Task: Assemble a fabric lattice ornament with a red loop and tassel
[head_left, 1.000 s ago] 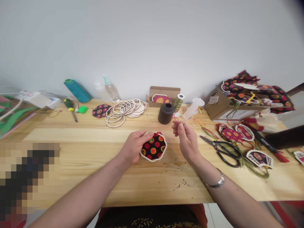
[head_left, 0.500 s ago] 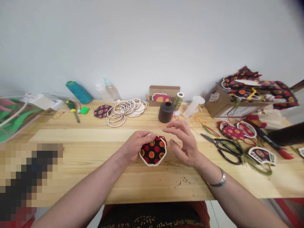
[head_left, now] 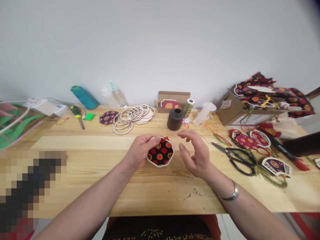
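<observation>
Your left hand (head_left: 143, 150) grips the patterned ornament (head_left: 160, 152) above the table (head_left: 100, 180); your right hand (head_left: 196, 155) is released beside it. Behind, the small carton (head_left: 186, 96) holds a red piece (head_left: 170, 104); the big box (head_left: 231, 111) brims with printed fabric (head_left: 292, 96).

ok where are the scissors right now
In the head view, the scissors lie on the table to the right of the right hand, beside the fan-shaped piece.
</observation>
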The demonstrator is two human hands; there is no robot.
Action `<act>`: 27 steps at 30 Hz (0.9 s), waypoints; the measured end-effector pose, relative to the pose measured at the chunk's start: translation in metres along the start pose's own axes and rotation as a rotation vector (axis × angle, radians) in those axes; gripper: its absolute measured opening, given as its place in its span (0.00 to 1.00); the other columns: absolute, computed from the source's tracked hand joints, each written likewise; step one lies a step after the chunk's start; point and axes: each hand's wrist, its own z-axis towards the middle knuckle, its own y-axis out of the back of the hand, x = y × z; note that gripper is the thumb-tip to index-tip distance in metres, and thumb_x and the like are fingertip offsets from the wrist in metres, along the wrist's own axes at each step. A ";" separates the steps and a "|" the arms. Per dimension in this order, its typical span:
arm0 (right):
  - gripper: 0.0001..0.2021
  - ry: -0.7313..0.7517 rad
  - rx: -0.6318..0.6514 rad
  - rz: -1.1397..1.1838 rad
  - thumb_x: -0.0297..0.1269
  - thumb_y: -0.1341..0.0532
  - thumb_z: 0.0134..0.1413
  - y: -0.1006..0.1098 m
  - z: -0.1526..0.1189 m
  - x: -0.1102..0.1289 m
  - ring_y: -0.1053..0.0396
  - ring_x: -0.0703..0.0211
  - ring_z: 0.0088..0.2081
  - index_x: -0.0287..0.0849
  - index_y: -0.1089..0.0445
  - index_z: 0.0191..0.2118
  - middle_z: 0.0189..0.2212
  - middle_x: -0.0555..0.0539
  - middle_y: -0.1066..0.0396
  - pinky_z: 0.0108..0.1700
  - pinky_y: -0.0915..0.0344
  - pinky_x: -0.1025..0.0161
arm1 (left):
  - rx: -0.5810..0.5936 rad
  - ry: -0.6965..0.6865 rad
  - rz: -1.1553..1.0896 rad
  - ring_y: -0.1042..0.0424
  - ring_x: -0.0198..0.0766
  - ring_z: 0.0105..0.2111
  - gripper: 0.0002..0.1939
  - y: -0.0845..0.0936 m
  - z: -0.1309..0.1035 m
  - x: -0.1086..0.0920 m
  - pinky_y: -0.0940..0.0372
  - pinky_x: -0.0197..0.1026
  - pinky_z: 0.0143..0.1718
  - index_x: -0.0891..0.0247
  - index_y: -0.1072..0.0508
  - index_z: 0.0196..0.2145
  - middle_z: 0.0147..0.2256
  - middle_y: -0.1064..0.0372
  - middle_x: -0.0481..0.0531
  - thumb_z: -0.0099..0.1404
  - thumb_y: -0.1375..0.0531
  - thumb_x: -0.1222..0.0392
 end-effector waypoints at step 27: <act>0.28 -0.765 -0.372 -0.368 0.44 0.35 0.37 0.013 0.038 -0.116 0.34 0.46 0.43 0.37 0.35 0.47 0.42 0.38 0.31 0.48 0.39 0.49 | -0.106 -0.003 0.052 0.25 0.43 0.24 0.19 -0.002 0.002 0.004 0.30 0.41 0.24 0.67 0.25 0.29 0.24 0.24 0.53 0.48 0.32 0.46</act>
